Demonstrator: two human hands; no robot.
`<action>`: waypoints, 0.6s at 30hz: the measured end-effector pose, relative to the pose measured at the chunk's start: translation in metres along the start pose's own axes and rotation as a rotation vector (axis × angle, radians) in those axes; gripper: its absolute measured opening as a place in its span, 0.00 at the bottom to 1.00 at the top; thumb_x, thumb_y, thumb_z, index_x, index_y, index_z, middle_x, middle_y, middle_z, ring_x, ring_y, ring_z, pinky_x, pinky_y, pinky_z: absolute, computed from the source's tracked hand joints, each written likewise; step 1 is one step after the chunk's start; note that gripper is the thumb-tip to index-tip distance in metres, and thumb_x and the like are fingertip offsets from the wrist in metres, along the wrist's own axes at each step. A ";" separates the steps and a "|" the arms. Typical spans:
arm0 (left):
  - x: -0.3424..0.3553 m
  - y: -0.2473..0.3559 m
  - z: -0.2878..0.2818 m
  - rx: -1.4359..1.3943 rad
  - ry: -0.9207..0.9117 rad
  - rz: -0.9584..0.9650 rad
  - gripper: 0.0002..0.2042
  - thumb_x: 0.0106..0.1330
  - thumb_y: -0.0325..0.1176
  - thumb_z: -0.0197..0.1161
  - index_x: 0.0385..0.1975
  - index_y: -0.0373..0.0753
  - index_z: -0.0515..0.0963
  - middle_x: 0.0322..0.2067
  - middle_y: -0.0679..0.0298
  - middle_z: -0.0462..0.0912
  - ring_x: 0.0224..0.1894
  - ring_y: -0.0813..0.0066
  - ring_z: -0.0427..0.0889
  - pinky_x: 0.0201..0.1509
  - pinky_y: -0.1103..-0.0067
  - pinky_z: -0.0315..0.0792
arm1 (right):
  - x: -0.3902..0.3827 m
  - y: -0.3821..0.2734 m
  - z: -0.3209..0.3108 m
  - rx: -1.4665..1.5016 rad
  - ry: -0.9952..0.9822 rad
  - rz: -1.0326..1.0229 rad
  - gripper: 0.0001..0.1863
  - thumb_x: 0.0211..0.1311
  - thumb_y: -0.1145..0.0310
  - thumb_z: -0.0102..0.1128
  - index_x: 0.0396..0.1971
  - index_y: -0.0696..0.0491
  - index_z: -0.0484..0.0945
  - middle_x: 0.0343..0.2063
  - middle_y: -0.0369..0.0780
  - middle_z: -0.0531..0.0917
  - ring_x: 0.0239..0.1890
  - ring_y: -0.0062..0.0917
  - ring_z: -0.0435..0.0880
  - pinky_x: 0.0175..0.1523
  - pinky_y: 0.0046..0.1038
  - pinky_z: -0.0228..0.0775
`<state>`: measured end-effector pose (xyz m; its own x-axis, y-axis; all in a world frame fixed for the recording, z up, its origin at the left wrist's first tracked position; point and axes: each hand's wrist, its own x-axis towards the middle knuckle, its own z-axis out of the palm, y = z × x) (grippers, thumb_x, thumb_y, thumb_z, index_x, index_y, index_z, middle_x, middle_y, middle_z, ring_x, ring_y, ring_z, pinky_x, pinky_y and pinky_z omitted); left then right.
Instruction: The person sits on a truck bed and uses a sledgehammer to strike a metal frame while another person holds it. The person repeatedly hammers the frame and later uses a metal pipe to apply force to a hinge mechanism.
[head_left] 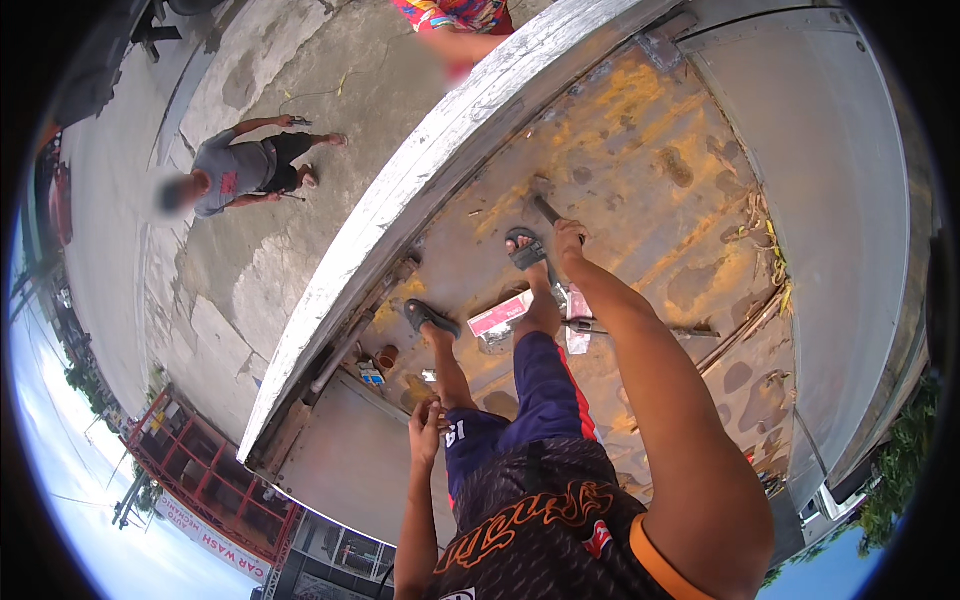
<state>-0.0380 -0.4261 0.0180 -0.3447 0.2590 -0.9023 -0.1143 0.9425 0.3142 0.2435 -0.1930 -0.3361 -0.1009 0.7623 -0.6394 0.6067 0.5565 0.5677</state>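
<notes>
My right hand (570,240) is closed around a short, dark, rod-shaped tool (547,209). Its far end points at the rusty metal floor (630,150); whether it touches is unclear. Beside my left thigh, my left hand (428,420) has its fingers curled in, and anything inside them is too small to make out. Between my sandalled feet and my shorts lies a pink and white box (500,315). A long metal tool (640,329) lies beside it, crossing a pink and white packet (577,322).
A high white-topped side wall (400,170) borders the floor on the left; a grey panel (830,180) rises on the right. Sticks (745,328) and dry debris lie along the right. A brown cup (386,356) and blue packet (371,374) sit left. Two people stand outside, one in grey (232,172).
</notes>
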 end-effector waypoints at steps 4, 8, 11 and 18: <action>0.014 -0.007 0.011 -0.054 0.025 0.031 0.18 0.74 0.40 0.57 0.52 0.31 0.74 0.35 0.61 0.80 0.28 0.78 0.80 0.32 0.82 0.77 | -0.008 -0.020 -0.030 -0.028 0.038 -0.169 0.18 0.65 0.66 0.51 0.51 0.59 0.71 0.33 0.48 0.75 0.26 0.36 0.76 0.13 0.39 0.59; 0.017 -0.022 0.016 -0.108 0.028 -0.041 0.18 0.74 0.40 0.58 0.53 0.32 0.74 0.35 0.60 0.80 0.28 0.79 0.80 0.30 0.82 0.76 | -0.021 -0.019 -0.024 0.097 0.026 -0.249 0.28 0.65 0.65 0.50 0.64 0.61 0.63 0.36 0.49 0.76 0.29 0.37 0.77 0.14 0.39 0.60; 0.017 -0.033 0.019 -0.091 0.008 -0.083 0.19 0.74 0.42 0.57 0.53 0.33 0.73 0.36 0.63 0.80 0.28 0.78 0.79 0.34 0.82 0.76 | -0.016 0.016 0.006 0.089 0.101 -0.336 0.29 0.66 0.65 0.50 0.65 0.59 0.63 0.38 0.48 0.77 0.33 0.39 0.81 0.13 0.41 0.61; 0.033 -0.066 0.025 -0.101 0.018 -0.135 0.18 0.74 0.42 0.57 0.53 0.35 0.75 0.35 0.63 0.80 0.28 0.79 0.79 0.32 0.82 0.76 | 0.075 0.159 0.036 0.344 -0.102 -0.093 0.23 0.67 0.67 0.57 0.61 0.51 0.69 0.54 0.41 0.75 0.51 0.40 0.78 0.45 0.46 0.75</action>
<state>-0.0188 -0.4743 -0.0394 -0.3362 0.1267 -0.9332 -0.2537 0.9421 0.2193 0.3603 -0.0590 -0.3128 -0.0991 0.6670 -0.7384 0.8297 0.4650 0.3087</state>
